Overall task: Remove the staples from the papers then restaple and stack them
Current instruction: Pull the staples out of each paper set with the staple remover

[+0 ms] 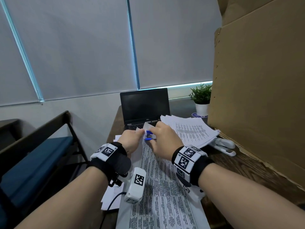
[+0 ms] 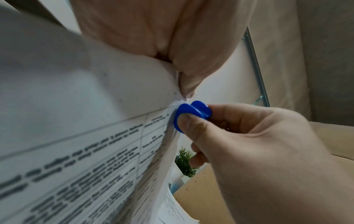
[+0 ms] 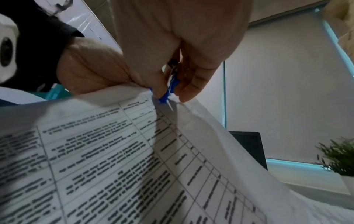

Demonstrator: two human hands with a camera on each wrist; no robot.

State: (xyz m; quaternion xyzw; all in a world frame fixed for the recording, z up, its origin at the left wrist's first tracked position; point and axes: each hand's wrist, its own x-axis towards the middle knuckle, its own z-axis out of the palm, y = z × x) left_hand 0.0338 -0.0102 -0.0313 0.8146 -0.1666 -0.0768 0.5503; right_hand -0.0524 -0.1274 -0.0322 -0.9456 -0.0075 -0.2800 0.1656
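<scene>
Stapled set of white printed table sheets (image 1: 163, 187) lies lengthwise on the brown wooden desk (image 1: 247, 167), running from the near edge inward; its far corner is lifted and curled. Small blue plastic claw staple remover (image 1: 149, 136) sits right at that lifted corner. Loose fanned stack of white printed papers (image 1: 189, 129) near the far right. White stapler (image 1: 224, 146) lies just beside that stack, partly under it.
</scene>
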